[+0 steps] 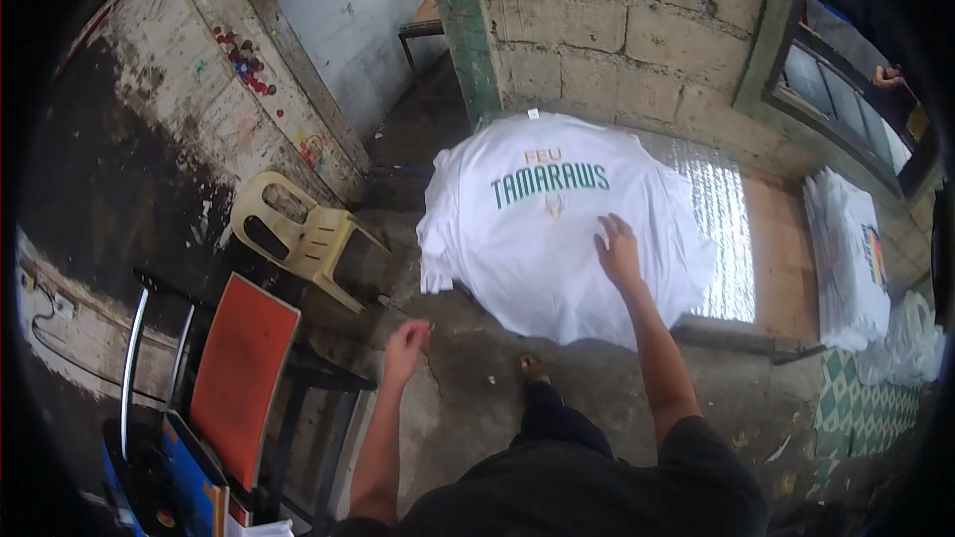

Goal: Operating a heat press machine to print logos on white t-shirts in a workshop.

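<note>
A white T-shirt (557,229) printed with green and tan lettering is seen, with a pale yellow plastic chair (298,234) to its left, an orange-red seat (242,378) below that, and green-and-white checked flooring (856,398) to the shirt's lower right.

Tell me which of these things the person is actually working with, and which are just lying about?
In use:
- white printed T-shirt, spread flat on the table's silvery top
- right hand, open, resting on the shirt
- left hand, in the air, holding nothing that I can make out

Lying about:
- stack of folded white shirts
- tipped yellow plastic chair
- orange chair
</note>
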A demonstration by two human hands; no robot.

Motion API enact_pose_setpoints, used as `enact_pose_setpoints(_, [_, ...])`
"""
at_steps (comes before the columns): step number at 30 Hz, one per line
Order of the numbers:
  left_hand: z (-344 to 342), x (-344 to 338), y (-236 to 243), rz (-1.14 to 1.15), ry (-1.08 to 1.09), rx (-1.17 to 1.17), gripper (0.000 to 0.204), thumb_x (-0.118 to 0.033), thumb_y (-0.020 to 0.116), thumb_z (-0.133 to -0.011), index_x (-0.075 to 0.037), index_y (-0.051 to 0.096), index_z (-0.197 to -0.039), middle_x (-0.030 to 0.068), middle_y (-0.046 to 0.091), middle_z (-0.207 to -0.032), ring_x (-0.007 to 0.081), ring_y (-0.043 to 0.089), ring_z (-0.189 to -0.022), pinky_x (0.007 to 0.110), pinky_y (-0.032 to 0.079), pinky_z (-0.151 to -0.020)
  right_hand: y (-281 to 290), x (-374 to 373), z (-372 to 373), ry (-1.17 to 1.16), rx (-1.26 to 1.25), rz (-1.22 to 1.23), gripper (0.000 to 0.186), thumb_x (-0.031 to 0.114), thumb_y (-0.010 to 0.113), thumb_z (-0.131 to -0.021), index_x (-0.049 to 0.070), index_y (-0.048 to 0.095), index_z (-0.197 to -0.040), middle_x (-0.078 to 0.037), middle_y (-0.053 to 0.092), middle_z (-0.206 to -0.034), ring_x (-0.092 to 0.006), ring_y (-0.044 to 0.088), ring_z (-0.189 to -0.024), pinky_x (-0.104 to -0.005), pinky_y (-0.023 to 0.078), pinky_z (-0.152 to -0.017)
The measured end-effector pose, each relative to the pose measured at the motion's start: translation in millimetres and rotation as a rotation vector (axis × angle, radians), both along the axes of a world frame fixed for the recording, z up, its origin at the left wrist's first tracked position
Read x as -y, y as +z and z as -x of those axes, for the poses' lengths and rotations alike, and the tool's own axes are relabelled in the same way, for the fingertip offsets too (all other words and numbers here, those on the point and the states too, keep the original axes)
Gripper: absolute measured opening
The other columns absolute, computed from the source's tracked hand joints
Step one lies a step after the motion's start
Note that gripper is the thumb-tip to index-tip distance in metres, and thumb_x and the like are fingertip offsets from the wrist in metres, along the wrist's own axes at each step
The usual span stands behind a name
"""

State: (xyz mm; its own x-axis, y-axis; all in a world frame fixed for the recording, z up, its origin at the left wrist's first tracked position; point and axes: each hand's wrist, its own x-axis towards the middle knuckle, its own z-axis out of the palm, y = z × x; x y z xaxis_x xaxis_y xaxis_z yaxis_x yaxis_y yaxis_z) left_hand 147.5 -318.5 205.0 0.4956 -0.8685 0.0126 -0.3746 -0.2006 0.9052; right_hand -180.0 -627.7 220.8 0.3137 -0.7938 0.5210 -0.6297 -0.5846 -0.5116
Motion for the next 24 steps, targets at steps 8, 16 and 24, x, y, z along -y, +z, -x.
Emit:
enact_pose_setpoints(8, [-52.6, 322.6, 95.2, 0.139, -0.123, 0.391, 0.017, -0.014, 0.06, -0.088, -0.003, 0.064, -0.1, 0.0156, 0.067, -0.092, 0.0259, 0.065, -0.081, 0.033, 0.05, -0.072, -20.9, 106.2, -16.4, -0.241, -0.243, -0.009, 0.051, 0.031, 0.048, -0.089, 0.011, 0.044, -0.136, -0.017, 0.033, -0.146, -0.035, 0.029, -0.135, -0.0506, 0.019, -0.11])
enact_pose_setpoints(16, [-82.5, 514.7, 32.4, -0.159, -0.092, 0.499, 0.03, -0.029, 0.05, -0.093, -0.011, 0.063, -0.112, 0.0135, 0.063, -0.113, 0.0306, 0.059, -0.105, 0.05, 0.042, -0.09, -8.9, 111.9, -18.2, -0.249, -0.243, -0.109, 0.052, 0.034, 0.047, -0.087, 0.014, 0.047, -0.135, -0.015, 0.036, -0.145, -0.0335, 0.031, -0.134, -0.0478, 0.017, -0.111])
enact_pose_setpoints(24, [-96.0, 561.6, 21.2, -0.396, -0.147, 0.61, 0.032, -0.021, 0.065, -0.082, -0.02, 0.062, -0.113, 0.0079, 0.064, -0.108, 0.0278, 0.058, -0.105, 0.053, 0.042, -0.089, -12.8, 115.3, -15.2, -0.256, -0.264, -0.102, 0.054, 0.035, 0.048, -0.086, 0.016, 0.048, -0.136, -0.014, 0.037, -0.145, -0.0327, 0.032, -0.134, -0.0467, 0.018, -0.11])
